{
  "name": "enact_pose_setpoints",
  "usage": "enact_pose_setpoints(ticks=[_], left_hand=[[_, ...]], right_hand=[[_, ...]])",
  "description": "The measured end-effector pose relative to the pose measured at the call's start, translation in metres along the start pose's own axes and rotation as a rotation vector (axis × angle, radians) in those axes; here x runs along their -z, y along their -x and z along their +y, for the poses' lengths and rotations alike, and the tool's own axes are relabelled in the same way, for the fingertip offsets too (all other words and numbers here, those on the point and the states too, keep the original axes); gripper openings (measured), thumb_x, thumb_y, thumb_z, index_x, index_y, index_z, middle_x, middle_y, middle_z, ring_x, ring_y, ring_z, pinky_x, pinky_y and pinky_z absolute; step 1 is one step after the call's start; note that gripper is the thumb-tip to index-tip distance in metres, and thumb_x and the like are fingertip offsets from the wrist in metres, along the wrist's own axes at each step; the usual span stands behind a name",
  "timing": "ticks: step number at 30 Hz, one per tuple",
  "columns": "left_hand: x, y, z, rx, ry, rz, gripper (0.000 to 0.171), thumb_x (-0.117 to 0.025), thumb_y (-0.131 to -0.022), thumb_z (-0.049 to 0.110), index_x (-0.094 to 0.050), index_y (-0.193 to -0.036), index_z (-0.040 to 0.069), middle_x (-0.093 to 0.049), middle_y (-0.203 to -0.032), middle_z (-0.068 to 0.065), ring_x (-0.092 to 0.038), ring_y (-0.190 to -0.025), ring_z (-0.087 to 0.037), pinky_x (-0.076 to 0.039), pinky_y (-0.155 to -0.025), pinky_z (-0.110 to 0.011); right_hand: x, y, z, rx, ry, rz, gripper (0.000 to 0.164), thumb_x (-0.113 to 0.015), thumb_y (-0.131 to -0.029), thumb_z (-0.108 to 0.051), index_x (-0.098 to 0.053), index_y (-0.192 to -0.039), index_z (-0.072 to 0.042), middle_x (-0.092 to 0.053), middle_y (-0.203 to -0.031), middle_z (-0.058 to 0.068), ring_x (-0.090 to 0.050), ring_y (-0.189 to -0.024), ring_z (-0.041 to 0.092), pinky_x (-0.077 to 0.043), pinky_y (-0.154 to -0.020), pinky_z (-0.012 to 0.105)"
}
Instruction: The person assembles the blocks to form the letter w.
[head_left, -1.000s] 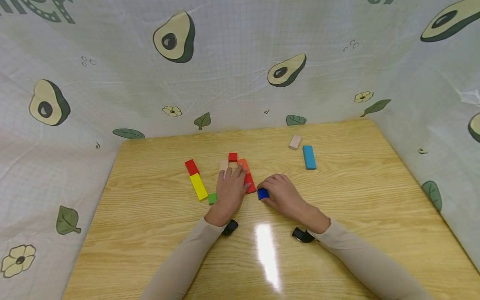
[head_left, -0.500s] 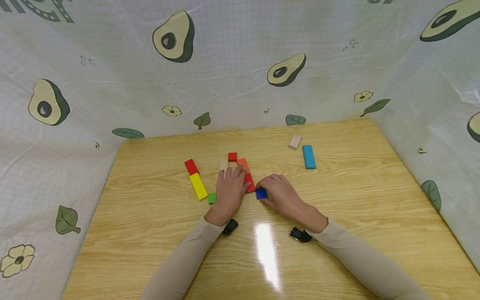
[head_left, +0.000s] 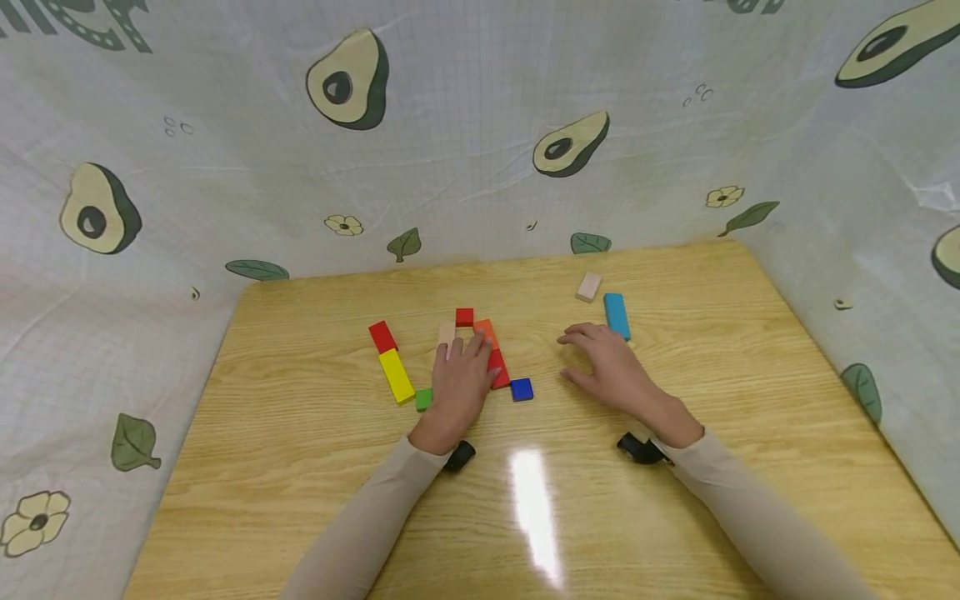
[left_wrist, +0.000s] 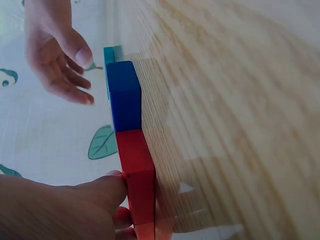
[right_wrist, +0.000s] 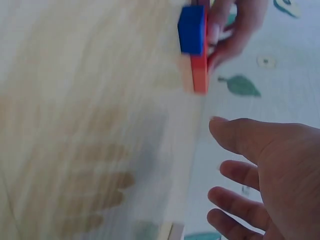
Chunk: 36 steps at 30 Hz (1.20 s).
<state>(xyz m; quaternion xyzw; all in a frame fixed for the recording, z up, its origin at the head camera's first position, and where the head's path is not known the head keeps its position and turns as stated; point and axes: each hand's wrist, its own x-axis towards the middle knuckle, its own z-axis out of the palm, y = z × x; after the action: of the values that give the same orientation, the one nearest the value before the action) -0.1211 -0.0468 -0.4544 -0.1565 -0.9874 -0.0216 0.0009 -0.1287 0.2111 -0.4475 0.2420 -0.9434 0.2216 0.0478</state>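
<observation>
My left hand [head_left: 461, 380] rests on the blocks at mid-table, fingers extended. Its thumb touches a red block [head_left: 498, 368], and a fingertip lies on the orange block [head_left: 486, 332] at that block's far end. Partly under the hand is a pale wooden block [head_left: 447, 332]. A small blue block [head_left: 522, 389] lies against the red block's near end. To the right, my right hand [head_left: 611, 371] is raised above the table with relaxed, parted fingers and nothing in them. Just beyond it lies a light-blue block [head_left: 617, 317], its near end close to the fingers.
A small red block [head_left: 465, 317] sits at the far end of the group. On the left, another red block [head_left: 383, 337] joins a yellow block [head_left: 397, 377], with a green block [head_left: 424, 399] beside it. A pale pink block [head_left: 588, 287] lies at the back right. Patterned cloth surrounds the table.
My right hand has slid the blue block left against the red block, let go of it and moved away to the right. My left hand has stayed in place.
</observation>
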Motion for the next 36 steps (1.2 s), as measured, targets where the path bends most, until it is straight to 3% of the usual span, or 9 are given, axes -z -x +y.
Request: enact_pose_setpoints(ticks=[7,15,22,36], left_hand=[[0.0,0.0,0.0,0.001,-0.001,-0.008,0.053,-0.06,-0.108,0.042,-0.058,-0.153,0.015,-0.051,-0.16,-0.004,-0.05,-0.136,-0.032,-0.036,-0.117,-0.051],[0.001,0.0,-0.001,0.0,-0.01,-0.034,0.053,-0.06,-0.108,0.043,-0.057,-0.154,0.016,-0.049,-0.162,-0.004,-0.049,-0.137,-0.032,-0.035,-0.118,-0.052],[-0.001,-0.001,0.0,0.0,-0.015,-0.033,0.053,-0.059,-0.108,0.043,-0.057,-0.154,0.016,-0.049,-0.162,-0.003,-0.049,-0.137,-0.031,-0.035,-0.119,-0.052],[-0.002,0.0,0.0,-0.003,-0.017,-0.011,0.052,-0.06,-0.108,0.043,-0.059,-0.152,0.016,-0.05,-0.162,-0.002,-0.05,-0.135,-0.032,-0.036,-0.118,-0.052]], right_hand=[[0.024,-0.001,0.046,-0.089,0.028,0.011,0.055,-0.085,-0.091,-0.016,-0.064,-0.138,0.006,-0.056,-0.145,0.03,-0.052,-0.131,0.054,-0.041,-0.105,0.072],[0.034,-0.006,0.085,-0.127,0.051,-0.104,0.079,-0.084,-0.092,-0.018,-0.045,-0.156,0.005,-0.034,-0.162,0.035,-0.038,-0.142,0.06,-0.033,-0.11,0.077],[0.036,-0.012,0.097,-0.127,0.033,-0.179,0.083,-0.079,-0.096,-0.023,-0.037,-0.16,0.007,-0.03,-0.165,0.035,-0.031,-0.147,0.059,-0.029,-0.112,0.078],[0.045,-0.014,0.097,-0.125,0.06,-0.245,0.079,-0.08,-0.095,-0.024,-0.043,-0.158,0.005,-0.036,-0.161,0.034,-0.033,-0.143,0.062,-0.029,-0.11,0.078]])
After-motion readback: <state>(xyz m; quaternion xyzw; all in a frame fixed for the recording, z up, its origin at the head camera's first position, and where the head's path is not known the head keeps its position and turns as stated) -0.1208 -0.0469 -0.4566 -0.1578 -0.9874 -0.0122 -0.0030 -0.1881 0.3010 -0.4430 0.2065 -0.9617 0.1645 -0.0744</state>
